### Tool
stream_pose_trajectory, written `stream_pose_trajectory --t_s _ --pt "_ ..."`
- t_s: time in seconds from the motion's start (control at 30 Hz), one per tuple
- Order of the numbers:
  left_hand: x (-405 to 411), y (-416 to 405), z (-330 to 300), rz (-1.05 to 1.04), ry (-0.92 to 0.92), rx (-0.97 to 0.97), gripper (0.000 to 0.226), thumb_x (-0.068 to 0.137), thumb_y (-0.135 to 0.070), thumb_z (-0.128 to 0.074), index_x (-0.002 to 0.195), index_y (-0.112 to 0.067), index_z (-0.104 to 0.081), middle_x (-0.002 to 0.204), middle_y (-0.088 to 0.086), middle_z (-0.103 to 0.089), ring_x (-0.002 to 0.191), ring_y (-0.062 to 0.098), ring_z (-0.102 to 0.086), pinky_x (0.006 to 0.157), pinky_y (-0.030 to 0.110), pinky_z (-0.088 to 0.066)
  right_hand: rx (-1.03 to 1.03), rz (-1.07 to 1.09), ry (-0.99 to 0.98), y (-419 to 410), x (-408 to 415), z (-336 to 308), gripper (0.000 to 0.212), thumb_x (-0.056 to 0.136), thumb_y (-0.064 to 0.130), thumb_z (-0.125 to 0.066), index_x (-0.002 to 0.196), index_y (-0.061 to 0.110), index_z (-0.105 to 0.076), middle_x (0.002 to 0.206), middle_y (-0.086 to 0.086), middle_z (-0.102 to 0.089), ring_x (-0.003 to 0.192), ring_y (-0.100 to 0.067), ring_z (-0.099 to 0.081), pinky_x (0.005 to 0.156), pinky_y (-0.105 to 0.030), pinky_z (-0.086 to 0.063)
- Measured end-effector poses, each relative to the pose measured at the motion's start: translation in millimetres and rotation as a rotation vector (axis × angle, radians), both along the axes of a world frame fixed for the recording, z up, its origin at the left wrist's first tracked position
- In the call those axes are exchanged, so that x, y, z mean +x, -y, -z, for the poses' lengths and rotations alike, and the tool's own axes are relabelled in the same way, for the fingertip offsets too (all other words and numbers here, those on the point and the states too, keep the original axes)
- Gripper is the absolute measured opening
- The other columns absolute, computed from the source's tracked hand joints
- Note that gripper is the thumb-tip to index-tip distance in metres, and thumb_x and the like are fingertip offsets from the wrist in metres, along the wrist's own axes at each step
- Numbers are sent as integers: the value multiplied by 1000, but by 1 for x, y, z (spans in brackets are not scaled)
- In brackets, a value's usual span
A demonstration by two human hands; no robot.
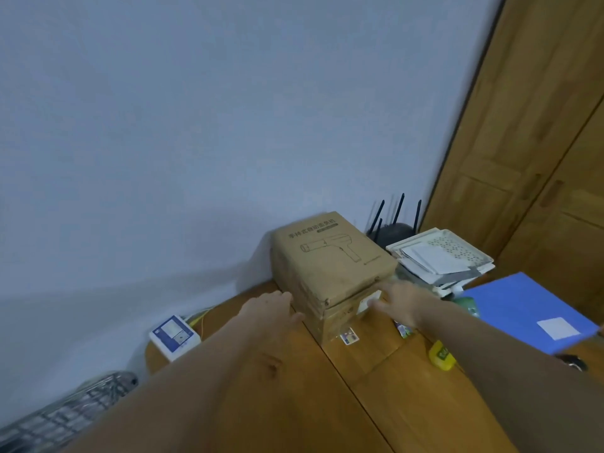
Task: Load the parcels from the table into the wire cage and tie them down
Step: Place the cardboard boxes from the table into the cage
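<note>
**Inspector:** Two cardboard parcels, stacked. The upper parcel (330, 256), printed with a line drawing of a handheld tool, lies on the lower parcel (340, 322) at the wall end of the wooden table (376, 403).

**Clerk:** Hands?

**Inspector:** Left hand (269, 307) is at the stack's 9 o'clock side, fingers extended and relaxed, touching or nearly touching the lower parcel's edge; blur prevents a firmer finding. Right hand (403, 302) is at the 3 o'clock side, fingers spread straight against the front face near a white label. Neither is curled round anything.

**Clerk:** The cage?

**Inspector:** Wire cage (65, 410) is at 7 o'clock from the stack, off the table edge, only partly in view.

**Clerk:** Other items?

**Inspector:** White box (173, 336) with blue print at 8 o'clock. Black router (394, 228) with upright antennas at 1 o'clock. White trays (441, 253) holding papers at 2 o'clock. Blue folder (526, 312) at 3 o'clock. Small yellow object (441, 354) at 5 o'clock.
</note>
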State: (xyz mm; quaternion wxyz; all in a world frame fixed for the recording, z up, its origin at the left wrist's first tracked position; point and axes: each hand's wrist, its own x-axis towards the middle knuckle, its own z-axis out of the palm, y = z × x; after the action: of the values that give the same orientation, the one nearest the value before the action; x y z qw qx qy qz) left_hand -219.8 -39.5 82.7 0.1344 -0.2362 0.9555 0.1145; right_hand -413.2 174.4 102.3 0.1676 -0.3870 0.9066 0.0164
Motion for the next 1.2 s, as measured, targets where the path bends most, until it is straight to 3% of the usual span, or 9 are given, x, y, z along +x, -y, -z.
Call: stream_pose_trajectory --t_s 0.17,0.27,0.4,0.53,0.63,0.7,0.87,1.03,1.2 --pt "-53 37 40 -234 -99 268 79 97 -69 -42 150 -12 -40 147 6 -53 128 23 -55 100 38 -48 -91 88 19 38 -60 23 65 95 67 -36 151 35 -35 153 -4 -44 135 -27 -44 109 -44 -41" --pt "-81 47 63 -394 -143 465 101 89 -80 -46 154 -4 -31 131 6 -61 105 16 -60 87 30 -48 -116 162 8 60 -100 39 73 92 72 -31 151 30 -36 157 -5 -37 139 -29 -40 112 -47 -38" --pt "-119 49 90 -641 -167 805 148 52 -105 -47 161 -7 -20 158 11 -42 140 31 -45 115 50 -39 -156 303 33 89 -138 59 84 92 74 -38 155 19 -30 157 -9 -37 139 -31 -40 112 -48 -39" --pt "-144 42 115 -750 -190 1039 140 56 -102 -51 159 -10 -25 157 9 -41 140 33 -43 116 56 -36 -256 442 197 111 -162 82 86 91 71 -45 151 10 -35 149 -13 -47 133 -32 -48 106 -44 -40" --pt "-149 39 144 -786 -314 1034 123 65 -94 -57 149 -6 -42 118 1 -60 109 25 -57 106 47 -45 -296 509 292 113 -181 100 88 79 79 -55 135 12 -53 131 -13 -60 115 -30 -58 97 -42 -46" --pt "-150 39 157 -796 -368 1030 113 67 -89 -61 142 -6 -50 98 -7 -55 95 21 -55 96 41 -48 -370 570 412 109 -192 107 87 63 84 -66 117 16 -61 118 -9 -66 103 -26 -63 96 -41 -51" --pt "-152 40 167 -789 -441 971 138 37 -107 -55 136 -10 -57 113 -4 -66 104 21 -63 98 44 -54 -445 577 563 104 -204 119 79 51 84 -76 98 22 -64 111 -6 -70 99 -24 -69 97 -44 -54" --pt "-150 39 163 -778 -463 929 137 39 -108 -50 134 -11 -58 113 -1 -68 101 20 -65 98 43 -54 -470 597 531 106 -201 118 85 58 80 -73 113 16 -63 107 -5 -67 93 -21 -65 85 -37 -51" --pt "-148 37 166 -745 -443 870 131 45 -108 -44 132 -11 -57 107 -2 -66 97 17 -63 94 39 -54 -480 604 515 107 -198 120 87 65 75 -73 123 11 -58 116 -11 -63 103 -28 -63 96 -43 -50"
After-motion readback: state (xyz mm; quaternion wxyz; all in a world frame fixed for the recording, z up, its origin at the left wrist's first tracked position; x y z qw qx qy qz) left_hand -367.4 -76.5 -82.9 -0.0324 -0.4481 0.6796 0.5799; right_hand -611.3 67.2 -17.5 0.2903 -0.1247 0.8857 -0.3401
